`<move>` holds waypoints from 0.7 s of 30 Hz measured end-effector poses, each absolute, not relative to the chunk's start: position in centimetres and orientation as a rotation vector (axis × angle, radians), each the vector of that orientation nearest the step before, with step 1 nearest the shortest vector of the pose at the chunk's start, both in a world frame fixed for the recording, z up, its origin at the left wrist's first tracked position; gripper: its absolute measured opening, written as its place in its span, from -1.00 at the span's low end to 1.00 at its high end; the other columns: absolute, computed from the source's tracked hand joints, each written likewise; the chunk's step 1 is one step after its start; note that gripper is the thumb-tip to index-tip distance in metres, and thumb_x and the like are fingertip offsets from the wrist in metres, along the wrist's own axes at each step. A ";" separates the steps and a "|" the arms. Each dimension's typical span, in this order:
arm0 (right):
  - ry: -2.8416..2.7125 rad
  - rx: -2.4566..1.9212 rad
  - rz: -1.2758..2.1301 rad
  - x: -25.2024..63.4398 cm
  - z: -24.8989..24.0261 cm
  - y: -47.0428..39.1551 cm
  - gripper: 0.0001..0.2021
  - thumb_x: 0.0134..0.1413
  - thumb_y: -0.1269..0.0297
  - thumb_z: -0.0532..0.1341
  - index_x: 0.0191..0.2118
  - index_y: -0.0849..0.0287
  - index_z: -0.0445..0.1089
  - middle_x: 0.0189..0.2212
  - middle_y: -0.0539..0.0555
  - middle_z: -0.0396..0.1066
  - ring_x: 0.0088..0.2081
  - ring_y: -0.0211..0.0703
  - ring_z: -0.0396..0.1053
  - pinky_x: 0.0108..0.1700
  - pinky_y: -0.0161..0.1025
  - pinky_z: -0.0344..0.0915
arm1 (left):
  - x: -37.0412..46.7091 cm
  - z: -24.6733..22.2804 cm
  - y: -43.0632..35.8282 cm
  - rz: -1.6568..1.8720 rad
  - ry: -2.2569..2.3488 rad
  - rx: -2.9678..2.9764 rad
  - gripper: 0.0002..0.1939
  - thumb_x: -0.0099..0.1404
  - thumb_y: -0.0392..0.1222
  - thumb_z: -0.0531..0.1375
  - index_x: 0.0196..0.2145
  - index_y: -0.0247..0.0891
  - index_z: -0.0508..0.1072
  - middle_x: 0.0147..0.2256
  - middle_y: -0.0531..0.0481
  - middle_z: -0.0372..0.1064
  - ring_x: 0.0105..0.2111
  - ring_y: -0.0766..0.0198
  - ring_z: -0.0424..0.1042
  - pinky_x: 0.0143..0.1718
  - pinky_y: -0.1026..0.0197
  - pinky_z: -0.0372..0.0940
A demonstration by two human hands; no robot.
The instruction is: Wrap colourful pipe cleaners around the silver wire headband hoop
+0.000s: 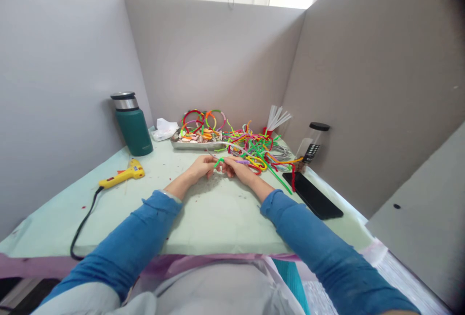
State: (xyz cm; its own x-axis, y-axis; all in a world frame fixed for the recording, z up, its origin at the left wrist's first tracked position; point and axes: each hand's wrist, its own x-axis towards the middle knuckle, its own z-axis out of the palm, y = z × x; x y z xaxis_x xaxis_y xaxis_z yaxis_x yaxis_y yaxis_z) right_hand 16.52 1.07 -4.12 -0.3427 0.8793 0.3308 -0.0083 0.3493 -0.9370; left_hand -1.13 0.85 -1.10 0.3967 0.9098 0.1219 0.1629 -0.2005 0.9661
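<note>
Both hands close in on a small green fuzzy stick

The left hand (204, 166) and the right hand (236, 166) meet over the middle of the covered table (218, 218), with a bent green fuzzy stick (219, 161) between their fingertips, above the cloth. The fingers of each hand are curled and nearly closed, with only a narrow gap at the tips, pinching the stick from either side. This grip probably steadies so light and bendy a thing while leaving its middle in sight. A purple fuzzy piece (242, 161) shows beside the right hand; whether those fingers also hold it, I cannot tell.

Just beyond the hands, a metal tray (196, 146) holds small mixed pieces, with coloured rings (217, 111) behind them. A tangled heap of fuzzy sticks (250, 148) spreads to its right, within easy reach, which likely explains its place. White sticks (278, 117) stand fanned out in a red holder (267, 132) behind the heap, perhaps upright so that single ones come out easily.

The yellow glue gun (125, 175) lies on its side at the left, its cord (84, 218) running off the front edge, seemingly away from the working spot. The green bottle (133, 131) stands farther back, by the partition, and the black phone (316, 196) lies flat at the right.
</note>
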 end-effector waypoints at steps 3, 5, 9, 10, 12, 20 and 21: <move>-1.632 -0.772 1.178 16.5 -4.2 1.2 -0.64 0.12 0.03 0.09 -0.48 0.21 0.36 -0.56 0.00 0.36 -0.66 -0.37 0.20 -0.61 -0.36 0.08 | -1.1 -1.0 0.6 0.949 1.008 1.716 -0.66 -0.02 0.01 0.32 -0.43 -0.34 0.43 -0.61 0.10 0.32 -0.74 0.48 0.13 -0.67 0.33 0.04; -1.628 -0.766 1.191 16.5 -4.2 1.2 -0.64 0.12 0.03 0.09 -0.47 0.22 0.37 -0.57 0.00 0.36 -0.66 -0.38 0.19 -0.61 -0.37 0.07 | -1.1 -1.0 0.6 0.958 1.036 1.750 -0.63 -0.01 0.07 0.31 -0.45 -0.33 0.42 -0.68 0.14 0.24 -0.74 0.46 0.12 -0.66 0.33 0.04; -1.612 -0.768 1.203 16.6 -4.1 1.1 -0.64 0.12 0.04 0.10 -0.49 0.22 0.37 -0.60 0.00 0.36 -0.66 -0.38 0.19 -0.61 -0.38 0.07 | -1.2 -1.1 0.8 0.980 1.071 1.784 -0.61 0.00 0.11 0.29 -0.45 -0.32 0.43 -0.76 0.17 0.15 -0.74 0.44 0.11 -0.65 0.34 0.00; -1.608 -0.764 1.208 16.6 -4.1 1.1 -0.64 0.12 0.04 0.10 -0.49 0.22 0.37 -0.60 0.00 0.36 -0.66 -0.38 0.20 -0.61 -0.38 0.07 | -1.2 -1.2 0.9 0.988 1.081 1.781 -0.61 -0.01 0.10 0.30 -0.44 -0.32 0.44 -0.76 0.17 0.15 -0.74 0.44 0.11 -0.65 0.34 -0.01; -1.608 -0.753 1.215 16.6 -4.1 1.1 -0.65 0.12 0.05 0.10 -0.49 0.23 0.37 -0.60 0.00 0.36 -0.67 -0.38 0.20 -0.61 -0.38 0.06 | -1.2 -1.1 0.9 1.015 1.094 1.768 -0.60 -0.04 0.08 0.32 -0.41 -0.33 0.44 -0.74 0.17 0.18 -0.73 0.44 0.13 -0.64 0.34 0.01; -1.633 -0.745 1.213 16.7 -4.2 1.3 -0.64 0.12 0.05 0.10 -0.52 0.24 0.36 -0.59 0.02 0.37 -0.67 -0.38 0.21 -0.61 -0.38 0.06 | -1.1 -0.9 0.7 1.110 1.030 1.759 -0.58 -0.06 -0.01 0.33 -0.29 -0.33 0.45 -0.57 0.11 0.35 -0.70 0.44 0.19 -0.63 0.32 0.11; -1.644 -0.753 1.206 16.7 -4.2 1.3 -0.63 0.12 0.05 0.10 -0.51 0.24 0.36 -0.59 0.02 0.37 -0.66 -0.38 0.21 -0.61 -0.38 0.06 | -1.1 -0.9 0.7 1.110 1.039 1.761 -0.59 -0.06 -0.01 0.33 -0.29 -0.33 0.45 -0.59 0.12 0.33 -0.70 0.44 0.18 -0.63 0.32 0.11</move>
